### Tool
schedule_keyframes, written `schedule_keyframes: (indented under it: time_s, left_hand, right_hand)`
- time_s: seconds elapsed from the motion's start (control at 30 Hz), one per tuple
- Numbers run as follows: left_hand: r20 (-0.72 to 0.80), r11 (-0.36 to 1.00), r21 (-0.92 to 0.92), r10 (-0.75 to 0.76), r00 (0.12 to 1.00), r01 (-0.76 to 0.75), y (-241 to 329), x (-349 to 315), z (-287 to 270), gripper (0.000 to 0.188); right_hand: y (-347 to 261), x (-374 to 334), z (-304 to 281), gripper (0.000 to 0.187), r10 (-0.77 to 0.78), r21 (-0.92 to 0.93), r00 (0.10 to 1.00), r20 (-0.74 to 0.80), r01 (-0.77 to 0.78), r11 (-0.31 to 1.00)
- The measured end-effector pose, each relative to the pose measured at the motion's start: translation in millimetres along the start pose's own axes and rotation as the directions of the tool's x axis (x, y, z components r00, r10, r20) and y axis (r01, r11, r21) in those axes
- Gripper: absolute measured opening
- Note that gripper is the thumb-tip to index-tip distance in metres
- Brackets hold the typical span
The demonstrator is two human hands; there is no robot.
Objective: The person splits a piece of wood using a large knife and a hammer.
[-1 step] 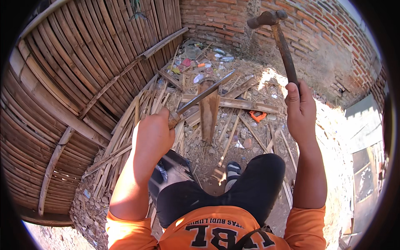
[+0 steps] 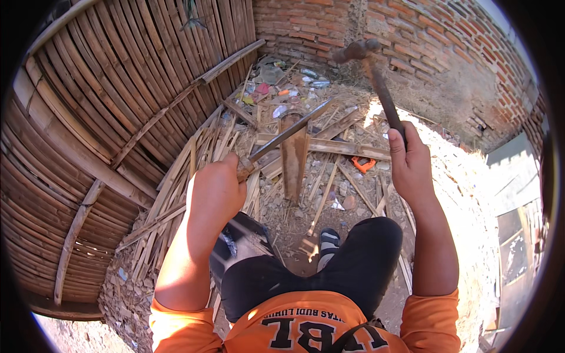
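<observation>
My left hand (image 2: pixel 216 189) is closed around the wooden handle of a long knife (image 2: pixel 292 131), machete-like, its blade slanting away to the right. The blade lies across the upper part of a brown wooden piece (image 2: pixel 295 162), which is wide at its far end and narrower toward me. Whether the edge has bitten into the wood cannot be made out. My right hand (image 2: pixel 413 167) grips the dark handle of a hammer (image 2: pixel 385 94), holding it raised to the right of the knife. The rusty hammer head is slightly blurred, well apart from the blade.
A bamboo-slat wall (image 2: pixel 118 100) rises on the left, and a brick wall (image 2: pixel 424 53) stands behind. Several thin wood strips (image 2: pixel 170 200) lie in a heap on the left. Crossed planks (image 2: pixel 353 148) and an orange tool handle (image 2: pixel 364 165) lie beyond my knees, with litter (image 2: pixel 279 91) farther back.
The hammer has come down a little and toward the left, with my right hand around it. My left hand and the knife look unmoved.
</observation>
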State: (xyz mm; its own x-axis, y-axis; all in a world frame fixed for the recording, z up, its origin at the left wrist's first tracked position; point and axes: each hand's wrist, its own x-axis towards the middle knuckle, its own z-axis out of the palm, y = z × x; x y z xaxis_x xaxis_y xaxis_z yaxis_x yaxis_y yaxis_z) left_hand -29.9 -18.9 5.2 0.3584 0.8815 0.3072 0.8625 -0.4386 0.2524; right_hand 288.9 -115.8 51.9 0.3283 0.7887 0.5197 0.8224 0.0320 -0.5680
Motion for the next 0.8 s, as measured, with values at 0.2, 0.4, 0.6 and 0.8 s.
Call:
schedule_keyframes:
  time_s: [0.2, 0.4, 0.6, 0.8]
  left_hand:
    - [0.061, 0.998, 0.06, -0.042, 0.997, 0.038, 3.9, -0.7, -2.4, 0.024]
    - [0.046, 0.996, 0.063, -0.059, 0.997, 0.056, 3.8, 1.6, -2.1, 0.024]
    - [0.028, 0.996, 0.078, -0.034, 0.999, 0.032, 0.1, -0.5, 1.1, 0.022]
    - [0.045, 0.994, 0.086, -0.073, 0.996, 0.069, 4.6, 2.2, -2.0, 0.021]
  right_hand:
    - [2.3, -2.4, -1.7, 0.041, -0.005, 0.0, 0.998, 0.059, 0.006, 1.0]
    - [9.6, -6.5, 8.0, 0.035, 0.06, -0.106, 0.99, 0.131, -0.046, 0.993]
    - [-3.8, 1.6, -10.7, 0.044, -0.011, 0.02, 1.0, 0.026, 0.011, 1.0]
    - [14.5, -11.4, 18.9, 0.034, 0.064, -0.185, 0.965, 0.253, -0.017, 0.983]
